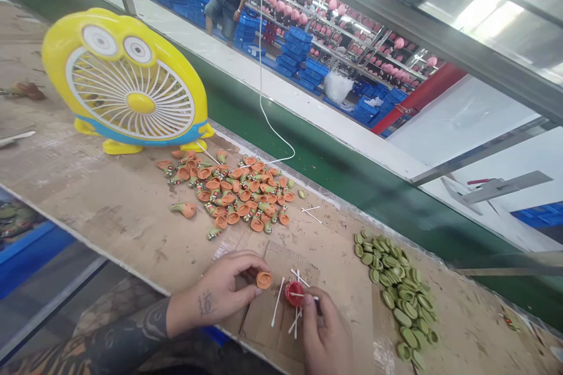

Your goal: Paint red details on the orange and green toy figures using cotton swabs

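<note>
The left hand [224,286] pinched an orange piece [264,280], the right hand [326,331] a cotton swab [297,295] over a red pot [293,302] — green pieces [408,295] lay at its three o'clock.

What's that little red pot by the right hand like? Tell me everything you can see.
The red pot is small, round and open-topped, red inside; its material is unclear. It stands upright on a piece of cardboard, with loose cotton swabs around it. The right hand holds another swab over its mouth; whether the tip touches the red inside is uncertain.
</note>
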The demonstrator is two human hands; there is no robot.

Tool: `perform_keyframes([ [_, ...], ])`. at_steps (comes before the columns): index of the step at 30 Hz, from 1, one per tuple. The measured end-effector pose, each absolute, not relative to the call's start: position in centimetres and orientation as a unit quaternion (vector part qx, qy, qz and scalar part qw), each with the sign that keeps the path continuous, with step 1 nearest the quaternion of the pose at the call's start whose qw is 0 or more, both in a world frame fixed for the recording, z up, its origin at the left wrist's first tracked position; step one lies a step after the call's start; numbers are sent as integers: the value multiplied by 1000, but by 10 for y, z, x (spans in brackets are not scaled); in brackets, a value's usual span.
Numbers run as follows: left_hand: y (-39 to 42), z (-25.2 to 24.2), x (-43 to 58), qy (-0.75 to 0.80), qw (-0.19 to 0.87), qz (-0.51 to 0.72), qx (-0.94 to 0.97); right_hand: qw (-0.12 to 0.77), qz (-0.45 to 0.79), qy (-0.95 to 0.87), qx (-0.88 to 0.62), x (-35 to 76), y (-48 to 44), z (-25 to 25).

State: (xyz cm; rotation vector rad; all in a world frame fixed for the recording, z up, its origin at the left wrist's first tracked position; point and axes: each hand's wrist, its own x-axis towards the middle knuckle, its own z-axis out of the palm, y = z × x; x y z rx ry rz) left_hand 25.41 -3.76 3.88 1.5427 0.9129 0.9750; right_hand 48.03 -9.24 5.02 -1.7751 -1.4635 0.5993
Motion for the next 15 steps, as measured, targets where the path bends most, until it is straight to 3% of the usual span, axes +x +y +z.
perform_keyframes([
  [7,-38,37,253,393,516,398,649,433,202,-527,-703,472,-100,70],
  [11,-38,37,253,393,515,395,652,506,263,-493,-657,451,-104,67],
  [15,-39,39,253,391,514,397,652,507,301,-512,-624,436,-102,60],
])
